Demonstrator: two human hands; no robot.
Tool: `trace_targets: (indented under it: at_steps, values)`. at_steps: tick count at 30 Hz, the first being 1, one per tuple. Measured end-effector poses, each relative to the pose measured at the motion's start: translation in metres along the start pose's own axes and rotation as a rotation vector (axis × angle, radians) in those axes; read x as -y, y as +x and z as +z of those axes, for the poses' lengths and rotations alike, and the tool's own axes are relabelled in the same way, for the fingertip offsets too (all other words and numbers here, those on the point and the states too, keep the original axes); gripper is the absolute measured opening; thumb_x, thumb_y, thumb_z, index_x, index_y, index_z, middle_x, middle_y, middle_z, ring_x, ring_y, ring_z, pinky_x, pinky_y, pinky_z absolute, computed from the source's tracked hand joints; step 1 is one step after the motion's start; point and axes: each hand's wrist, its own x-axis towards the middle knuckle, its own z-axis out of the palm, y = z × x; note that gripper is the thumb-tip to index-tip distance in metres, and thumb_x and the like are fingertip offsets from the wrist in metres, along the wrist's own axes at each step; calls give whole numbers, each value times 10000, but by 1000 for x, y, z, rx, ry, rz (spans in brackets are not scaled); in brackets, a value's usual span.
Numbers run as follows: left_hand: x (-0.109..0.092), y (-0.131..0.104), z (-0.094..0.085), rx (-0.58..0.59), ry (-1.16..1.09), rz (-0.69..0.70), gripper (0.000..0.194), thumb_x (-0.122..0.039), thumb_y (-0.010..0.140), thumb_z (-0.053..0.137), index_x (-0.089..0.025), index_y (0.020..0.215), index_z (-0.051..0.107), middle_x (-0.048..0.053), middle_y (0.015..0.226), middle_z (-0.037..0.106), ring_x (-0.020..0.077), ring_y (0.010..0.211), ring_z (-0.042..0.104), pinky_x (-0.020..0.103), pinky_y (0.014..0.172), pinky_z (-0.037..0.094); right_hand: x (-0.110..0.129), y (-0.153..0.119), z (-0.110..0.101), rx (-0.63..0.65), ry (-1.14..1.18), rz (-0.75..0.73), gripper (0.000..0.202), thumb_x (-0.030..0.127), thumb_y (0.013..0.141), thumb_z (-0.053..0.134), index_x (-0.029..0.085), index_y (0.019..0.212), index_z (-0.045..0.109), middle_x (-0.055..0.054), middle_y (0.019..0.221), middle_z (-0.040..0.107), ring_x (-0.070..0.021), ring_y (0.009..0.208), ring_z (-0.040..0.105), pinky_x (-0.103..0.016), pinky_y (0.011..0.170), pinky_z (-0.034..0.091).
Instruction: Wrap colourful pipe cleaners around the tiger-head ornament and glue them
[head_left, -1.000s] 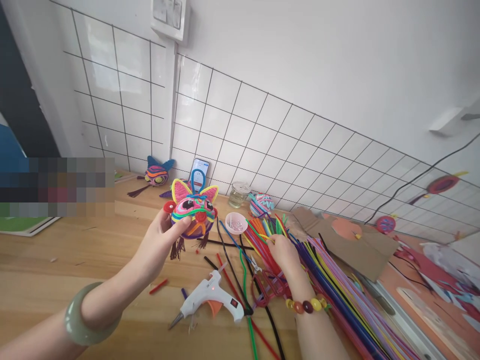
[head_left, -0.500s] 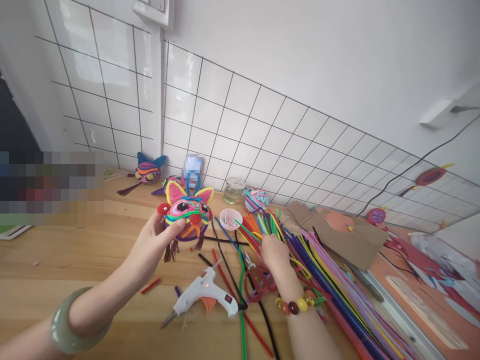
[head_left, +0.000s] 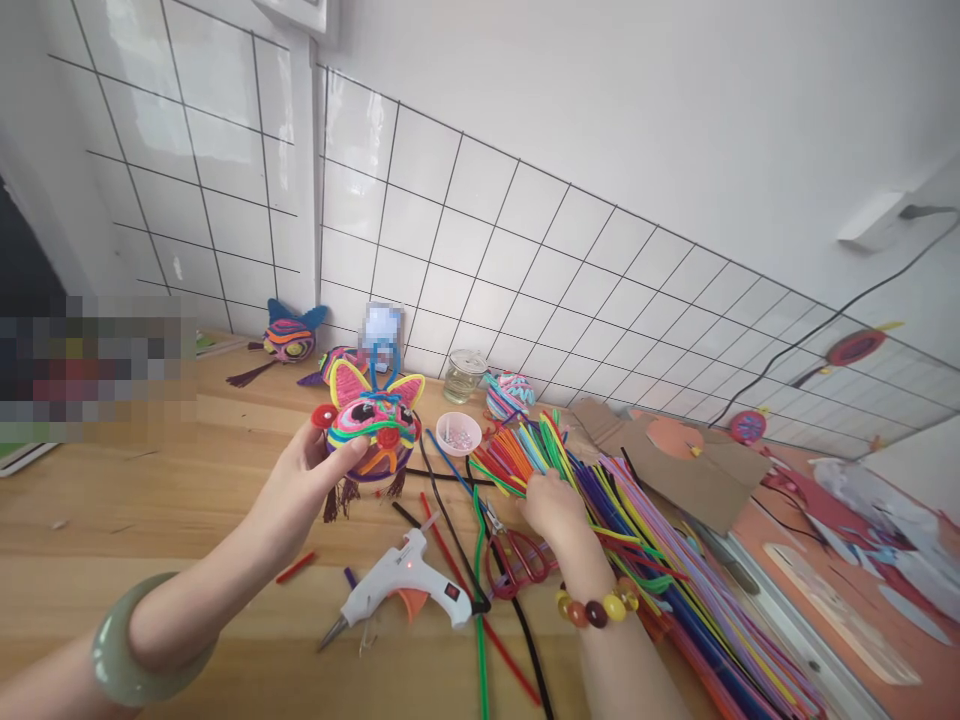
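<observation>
From where I stand, the person's left hand is closed on a cat-faced ornament, its thumb across the front, holding it upright above the near middle of the wooden table. The ornament has pink ears edged in yellow, a blue loop on top and dark tassels hanging below. To the right, the right hand rests with bent fingers on a bunch of coloured fuzzy stems; its fingertips are hidden, so I can't tell whether it grips any. Just left of that wrist lie red-handled scissors, and nearer, left of them, a white glue gun points down to the left. Beyond the bunch sits a pink bowl with small pale bits in it, and behind that a glass jar beside a striped ball. At far left, a blue-eared figure sits by the tiled wall.
</observation>
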Motion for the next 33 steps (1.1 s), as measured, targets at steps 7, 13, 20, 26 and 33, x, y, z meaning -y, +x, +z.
trace_targets:
  at_steps: [7,13,20,26,33]
  values:
    - [3,1,-2,-14,41,-22,514,-460,772,743,-207,1189,580,84,1218,708,269,1133,655,318,918,543,-10,-3,-12,102,44,-23,286,339,951,604,162,1174,614,-92,1182,636,-199,989,649,-390,847,556]
    - [6,3,-2,-56,42,-2,533,-478,721,772,-201,1144,603,98,1162,724,310,1108,666,402,943,546,-17,8,-16,43,53,28,303,344,952,600,165,1197,603,-93,1212,624,-212,1024,639,-417,872,549]
    - [5,3,-3,-43,87,17,525,-484,746,740,-194,1161,601,98,1142,729,323,1102,669,459,971,527,-21,20,-4,10,86,32,290,342,954,597,169,1186,608,-86,1199,631,-206,1011,644,-412,864,552]
    - [3,2,-2,-37,117,28,506,-459,757,731,-183,1161,604,100,1124,734,299,1066,685,376,863,576,-18,17,-5,-127,112,-7,331,332,954,598,175,1245,576,-93,1247,605,-221,1046,633,-428,877,549]
    - [3,-1,0,-85,144,-13,518,-442,704,754,-184,1128,608,39,830,750,260,778,738,323,636,591,1,18,6,-95,98,-100,283,338,953,598,168,1179,610,-79,1192,633,-208,1013,644,-420,867,550]
